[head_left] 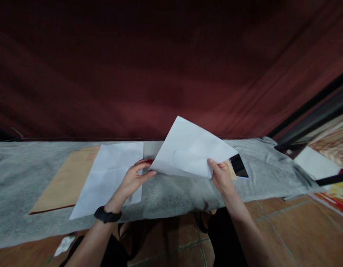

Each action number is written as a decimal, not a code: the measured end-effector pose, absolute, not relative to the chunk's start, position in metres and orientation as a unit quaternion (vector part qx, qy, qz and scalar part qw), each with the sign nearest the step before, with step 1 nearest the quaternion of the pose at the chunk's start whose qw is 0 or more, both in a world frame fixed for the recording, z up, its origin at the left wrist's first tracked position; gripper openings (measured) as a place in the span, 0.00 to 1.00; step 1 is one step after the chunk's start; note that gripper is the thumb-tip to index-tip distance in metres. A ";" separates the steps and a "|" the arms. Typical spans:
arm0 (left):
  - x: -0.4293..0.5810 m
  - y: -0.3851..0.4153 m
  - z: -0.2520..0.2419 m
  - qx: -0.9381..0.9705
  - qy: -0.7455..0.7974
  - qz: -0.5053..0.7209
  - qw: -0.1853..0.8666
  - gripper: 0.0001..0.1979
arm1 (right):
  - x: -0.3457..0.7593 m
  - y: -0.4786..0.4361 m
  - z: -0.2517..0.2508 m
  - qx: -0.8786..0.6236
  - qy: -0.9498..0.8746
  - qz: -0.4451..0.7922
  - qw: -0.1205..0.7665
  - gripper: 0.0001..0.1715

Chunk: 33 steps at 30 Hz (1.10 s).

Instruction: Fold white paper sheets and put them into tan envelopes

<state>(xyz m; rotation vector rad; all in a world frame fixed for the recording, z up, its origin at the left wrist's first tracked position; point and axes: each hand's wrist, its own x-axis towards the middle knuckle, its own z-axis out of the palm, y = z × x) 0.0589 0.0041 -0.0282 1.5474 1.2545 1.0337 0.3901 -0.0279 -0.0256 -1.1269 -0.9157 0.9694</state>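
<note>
"Nearest to the camera are your bare forearms, the left with a black wristband."

"And the fingers?"

"Your right hand pinches a thin, angular white paper sheet, thumb on top. Your left hand has its thumb and fingers slightly parted at the sheet's left corner; whether they grip, I cannot tell."

"Which step?"

"Handling this sheet above the soft grey plush cloth, I judge. Any next move calls for light, even holding; paper creases easily."

"What is around?"

"On your left, a flat white rectangular page beside a matte brown paper rectangle; on your right, a glossy black device, purple-edged."
</note>
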 end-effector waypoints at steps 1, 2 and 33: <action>0.063 0.003 -0.026 0.610 0.497 0.418 0.453 0.18 | 0.389 -0.025 -0.022 -0.481 -0.387 0.438 0.653 0.25; 0.067 0.002 -0.023 0.593 0.489 0.418 0.485 0.18 | 0.387 -0.022 -0.019 -0.473 -0.380 0.446 0.658 0.25; 0.004 -0.024 -0.028 0.683 0.490 0.222 0.494 0.26 | 0.394 -0.055 -0.061 -0.400 -0.780 0.434 0.209 0.21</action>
